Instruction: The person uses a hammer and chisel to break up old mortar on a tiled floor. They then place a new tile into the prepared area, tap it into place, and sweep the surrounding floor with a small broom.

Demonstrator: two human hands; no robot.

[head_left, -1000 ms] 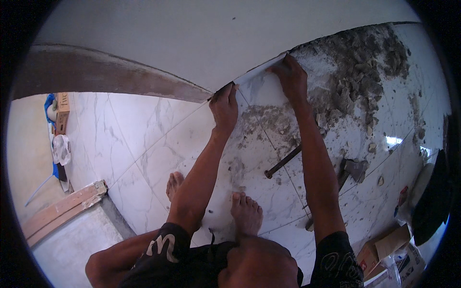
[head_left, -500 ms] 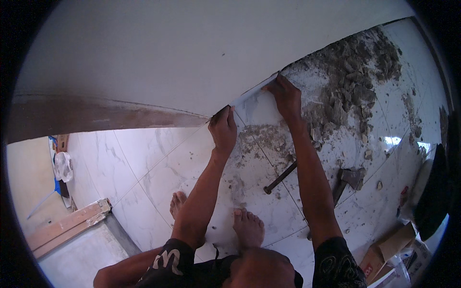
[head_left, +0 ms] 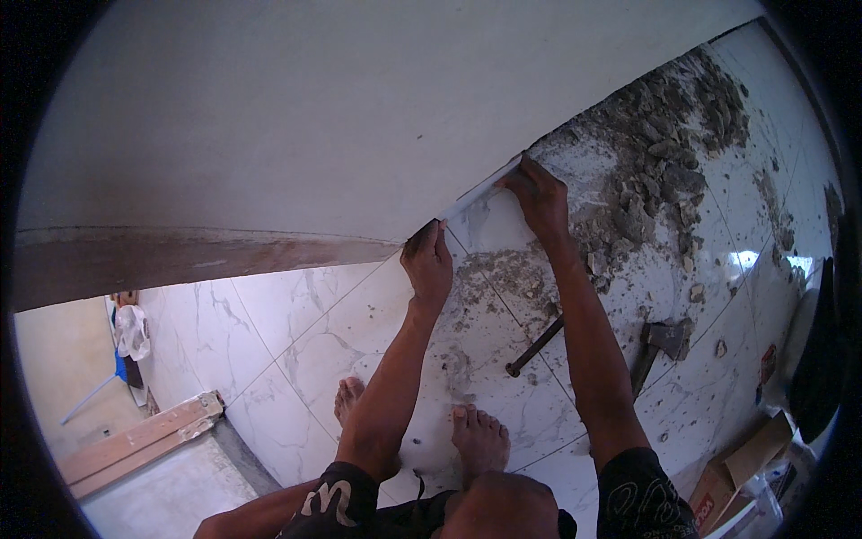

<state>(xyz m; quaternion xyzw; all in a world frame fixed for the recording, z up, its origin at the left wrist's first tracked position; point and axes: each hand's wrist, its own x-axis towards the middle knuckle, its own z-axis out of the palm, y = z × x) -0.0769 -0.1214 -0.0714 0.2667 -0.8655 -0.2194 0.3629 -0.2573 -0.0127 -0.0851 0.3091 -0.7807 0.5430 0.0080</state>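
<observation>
You held the narrow white tile strip (head_left: pixel 480 190) against the foot of the wall (head_left: pixel 359 117), left hand (head_left: pixel 427 260) and right hand (head_left: pixel 537 193) fingers closed on its ends; pressing evenly looked wise, clear of the mortar rubble (head_left: pixel 664 162) to the right.

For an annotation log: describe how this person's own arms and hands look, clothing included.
Both arms are bare from wrist to upper arm, with no gloves, watch or rings visible on the left hand or the right hand. Short black sleeves end above the elbows; the left sleeve carries a pale curly marking, the right sleeve a fine grey line pattern. Both forearms are lean.
</observation>
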